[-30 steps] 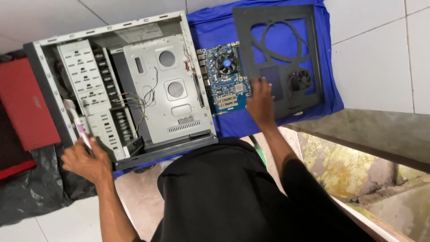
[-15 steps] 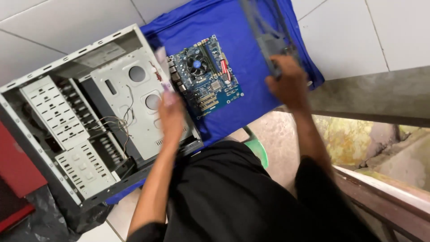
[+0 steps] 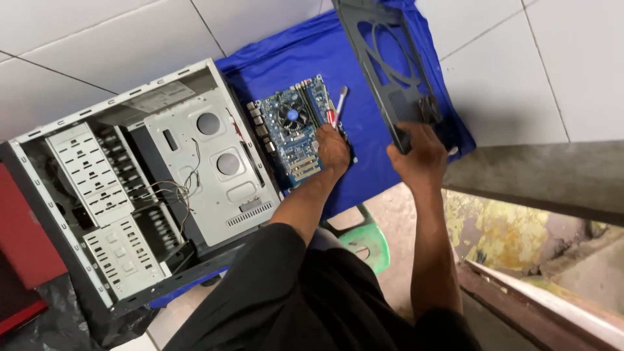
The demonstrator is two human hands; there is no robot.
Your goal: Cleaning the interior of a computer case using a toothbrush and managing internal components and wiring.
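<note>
Gripping a flat perforated side panel (image 3: pixel 390 71), right hand (image 3: pixel 419 156).

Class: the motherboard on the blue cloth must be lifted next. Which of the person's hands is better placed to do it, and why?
Probably the left hand: it already rests on the motherboard, beside the screwdriver. The right hand is occupied, gripping the raised dark side panel.

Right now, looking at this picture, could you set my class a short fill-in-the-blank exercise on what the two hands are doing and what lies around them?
1. The right hand lifts a dark side panel by its ____ edge.
2. The left hand rests on the blue ____, beside a screwdriver.
3. The open case lies to the ____ of that board.
4. Both lie on a ____ cloth.

Missing words: lower; motherboard; left; blue
</note>
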